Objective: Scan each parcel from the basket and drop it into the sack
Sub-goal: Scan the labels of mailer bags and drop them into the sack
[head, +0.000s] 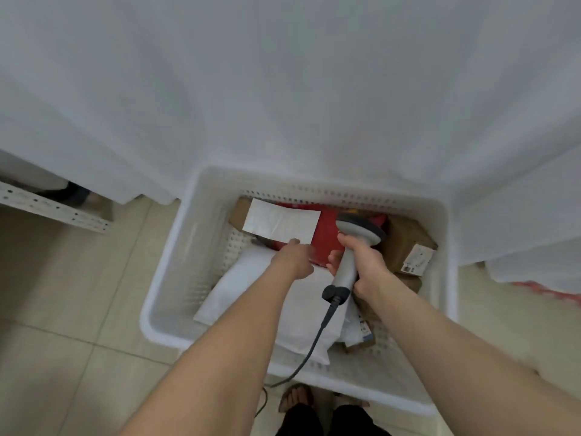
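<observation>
Head view, single entry.

1. Writing: the white label (279, 223) on the red parcel (328, 243) looks blank to me. The brown box's sticker (418, 258) has dark print too small to read.
2. Container: white plastic basket (188, 247) with perforated walls, on a tiled floor (78, 294). It holds the red parcel at the far side, a brown box (405, 237) on the right and a soft white padded bag (251, 278) nearer me.
3. Left hand (294, 258): pinches the red parcel's near edge, thumb on top, fingers hidden beneath.
4. Right hand (366, 262): wrapped tight round the grey scanner (361, 231), its head over the red parcel and its dark cable (317, 338) trailing back.
5. Backdrop: creased white cloth (283, 89).
</observation>
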